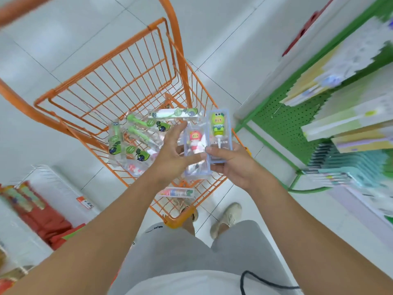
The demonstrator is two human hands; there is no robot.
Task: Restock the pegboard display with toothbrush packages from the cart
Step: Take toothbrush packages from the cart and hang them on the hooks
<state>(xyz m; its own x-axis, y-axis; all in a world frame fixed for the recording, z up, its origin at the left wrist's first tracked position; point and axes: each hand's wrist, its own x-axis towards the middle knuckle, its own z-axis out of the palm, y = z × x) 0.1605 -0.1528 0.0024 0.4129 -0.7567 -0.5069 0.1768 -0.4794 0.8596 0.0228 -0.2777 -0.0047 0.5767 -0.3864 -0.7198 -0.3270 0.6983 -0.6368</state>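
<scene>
Over the orange wire cart [119,81], the right hand [234,165] grips a clear plastic box holding a green cartoon-topped toothbrush [219,135], thumb across its front. The left hand [172,154] pinches a second clear box with a pink cartoon-topped toothbrush [194,143], just beside the first. Beyond them, flat clear packages with green toothbrushes [136,141] lie in the cart basket. The green pegboard display [280,122] stands to the right.

Pegboard shelves [348,107] along the right edge are motion-blurred; pkgs there unreadable. Red goods [36,211] at left edge blurred, cut off. Left hand [170,154] hides the lower part of the pink-figure box [194,143]. Print on green-figure box [219,135] too small to read. Cart [119,81] handle cut off at top-left corner.
</scene>
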